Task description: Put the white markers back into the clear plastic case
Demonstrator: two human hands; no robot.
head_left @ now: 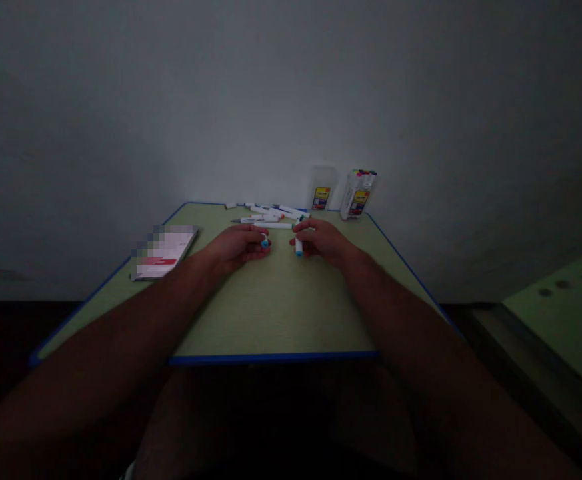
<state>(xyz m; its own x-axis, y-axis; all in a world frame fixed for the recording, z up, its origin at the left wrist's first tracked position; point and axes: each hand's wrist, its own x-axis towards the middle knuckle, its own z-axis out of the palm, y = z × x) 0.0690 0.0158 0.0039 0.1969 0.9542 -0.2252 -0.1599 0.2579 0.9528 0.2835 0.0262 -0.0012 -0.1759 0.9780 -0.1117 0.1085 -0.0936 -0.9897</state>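
Note:
Near the middle of the table, my left hand [243, 245] is closed on a small white, blue-ended marker [265, 243]. Mostly its end shows between the fingers; whether it is a whole marker or just a cap I cannot tell. A short gap to the right, my right hand [321, 239] grips a white marker [299, 245] between thumb and fingers, its blue end pointing towards me. Just beyond both hands lies a loose pile of white markers [273, 225] with caps of different colours.
At the back right stand a clear plastic case [322, 190] and a second case holding several markers [358, 195]. A flat booklet or box [168, 250], partly blurred out, lies on the left. Blue edging rims the green table [275, 320], and a wall [271, 100] rises behind it.

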